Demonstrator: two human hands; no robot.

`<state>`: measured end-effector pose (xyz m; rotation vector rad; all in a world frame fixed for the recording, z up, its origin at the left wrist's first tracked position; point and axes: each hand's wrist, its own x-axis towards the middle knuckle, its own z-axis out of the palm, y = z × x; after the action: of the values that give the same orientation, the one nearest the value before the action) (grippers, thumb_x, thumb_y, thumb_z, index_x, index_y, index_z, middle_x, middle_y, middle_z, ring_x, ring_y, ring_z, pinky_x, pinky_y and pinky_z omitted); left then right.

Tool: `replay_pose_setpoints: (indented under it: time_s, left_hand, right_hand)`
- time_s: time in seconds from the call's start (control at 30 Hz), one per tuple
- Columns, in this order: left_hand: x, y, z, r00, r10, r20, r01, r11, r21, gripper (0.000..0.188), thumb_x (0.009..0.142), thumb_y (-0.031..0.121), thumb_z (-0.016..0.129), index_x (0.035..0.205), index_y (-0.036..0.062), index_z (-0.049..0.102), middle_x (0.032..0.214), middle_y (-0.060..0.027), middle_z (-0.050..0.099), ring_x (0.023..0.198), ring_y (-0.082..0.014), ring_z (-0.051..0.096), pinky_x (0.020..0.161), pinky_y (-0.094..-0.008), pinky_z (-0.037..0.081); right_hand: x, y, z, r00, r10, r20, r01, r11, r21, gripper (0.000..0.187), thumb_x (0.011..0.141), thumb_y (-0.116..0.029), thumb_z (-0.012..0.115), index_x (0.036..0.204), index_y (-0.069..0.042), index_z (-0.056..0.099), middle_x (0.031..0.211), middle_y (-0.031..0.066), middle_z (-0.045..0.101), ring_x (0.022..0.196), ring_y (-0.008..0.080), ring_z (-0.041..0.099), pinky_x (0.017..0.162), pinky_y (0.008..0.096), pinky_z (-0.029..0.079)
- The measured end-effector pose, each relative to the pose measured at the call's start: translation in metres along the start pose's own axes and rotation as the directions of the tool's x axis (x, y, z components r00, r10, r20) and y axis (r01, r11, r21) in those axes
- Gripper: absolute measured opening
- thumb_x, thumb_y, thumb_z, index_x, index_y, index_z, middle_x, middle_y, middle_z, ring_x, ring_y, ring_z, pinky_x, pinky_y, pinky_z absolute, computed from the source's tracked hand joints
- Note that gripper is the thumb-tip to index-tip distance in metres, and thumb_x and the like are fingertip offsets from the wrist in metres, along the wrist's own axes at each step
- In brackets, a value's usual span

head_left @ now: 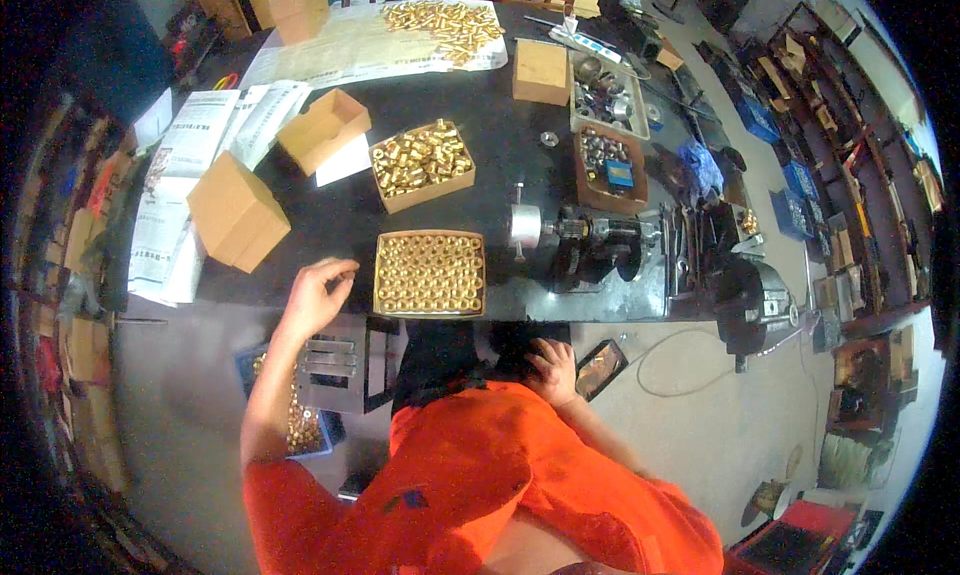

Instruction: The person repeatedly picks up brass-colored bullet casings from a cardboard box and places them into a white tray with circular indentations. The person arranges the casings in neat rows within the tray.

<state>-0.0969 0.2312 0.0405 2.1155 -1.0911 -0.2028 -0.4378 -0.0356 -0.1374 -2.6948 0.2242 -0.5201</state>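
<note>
My left hand (322,293) is at the table's front edge, its fingers loosely bent and nothing visible in them. Just to its right, and apart from it, an open cardboard box (376,293) holds brass fittings (430,273) standing upright in neat rows. Down at my lap, my right hand (553,370) rests on my dark trousers with its fingers spread, holding nothing that I can see. Behind the neat box, a second cardboard box (432,197) is heaped with loose brass fittings (422,160).
A brown carton (238,213) and an open box (324,133) lie left, by newspapers (165,230). Brass pieces (450,30) are piled at the back. A metal fixture (590,237), a parts box (610,190) and a bench vise (752,300) stand right. A blue crate (318,437) sits below.
</note>
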Motion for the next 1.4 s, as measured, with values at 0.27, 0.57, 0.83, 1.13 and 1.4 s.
replay_pose_setpoints:
  time_s: [0.27, 0.57, 0.83, 1.13, 1.4]
  left_hand:
    - [0.020, 0.002, -0.003, 0.999, 0.007, -0.053, -0.008, 1.000, -0.024, 0.017, 0.083, 0.002, 0.063, 0.100, -0.0006, 0.066, 0.091, -0.0134, 0.067, 0.083, -0.0229, 0.066, 0.072, -0.0311, 0.051]
    - [0.092, -0.068, 0.000, 0.987, 0.074, -0.140, -0.011, 0.914, 0.406, 0.022, 0.080, 0.013, 0.062, 0.099, 0.0038, 0.066, 0.099, -0.0144, 0.064, 0.096, -0.0341, 0.061, 0.083, -0.0432, 0.050]
    - [0.174, -0.116, -0.012, 0.996, -0.039, 0.078, -0.033, 0.660, 0.750, 0.019, 0.075, 0.004, 0.057, 0.093, 0.0007, 0.063, 0.093, -0.0195, 0.065, 0.088, -0.0359, 0.065, 0.073, -0.0462, 0.053]
    - [0.186, -0.144, -0.008, 0.960, 0.063, 0.275, -0.249, 0.645, 0.723, 0.013, 0.071, 0.003, 0.061, 0.084, 0.0001, 0.061, 0.082, -0.0207, 0.066, 0.081, -0.0372, 0.066, 0.068, -0.0474, 0.054]
    - [0.190, -0.122, -0.002, 0.993, -0.001, 0.121, -0.095, 0.608, 0.788, 0.031, 0.070, 0.006, 0.064, 0.101, 0.0026, 0.061, 0.082, -0.0162, 0.068, 0.081, -0.0334, 0.068, 0.065, -0.0451, 0.054]
  right_hand:
    - [0.000, 0.002, 0.001, 1.000, 0.001, 0.021, -0.001, 1.000, 0.001, 0.048, 0.055, -0.025, 0.071, 0.101, -0.011, 0.068, 0.124, 0.0115, 0.056, 0.115, 0.0327, 0.049, 0.094, 0.0497, 0.038]
    - [0.003, 0.001, 0.004, 1.000, 0.026, 0.007, -0.026, 0.999, 0.025, 0.044, 0.053, -0.021, 0.069, 0.096, -0.011, 0.069, 0.119, 0.0092, 0.060, 0.111, 0.0314, 0.051, 0.094, 0.0478, 0.038]
    - [-0.004, 0.012, 0.015, 0.999, 0.040, -0.037, -0.040, 0.999, 0.008, 0.044, 0.051, -0.025, 0.069, 0.092, -0.010, 0.070, 0.115, 0.0086, 0.062, 0.107, 0.0330, 0.053, 0.091, 0.0481, 0.041]
    - [0.006, 0.012, 0.010, 0.997, 0.061, 0.047, -0.060, 0.998, -0.004, 0.038, 0.053, -0.024, 0.069, 0.088, -0.012, 0.072, 0.113, 0.0054, 0.064, 0.106, 0.0322, 0.053, 0.090, 0.0464, 0.040]
    - [0.006, 0.018, 0.017, 0.997, 0.073, 0.040, -0.072, 0.997, -0.030, 0.036, 0.052, -0.024, 0.070, 0.087, -0.015, 0.072, 0.109, 0.0027, 0.064, 0.102, 0.0308, 0.052, 0.085, 0.0448, 0.041]
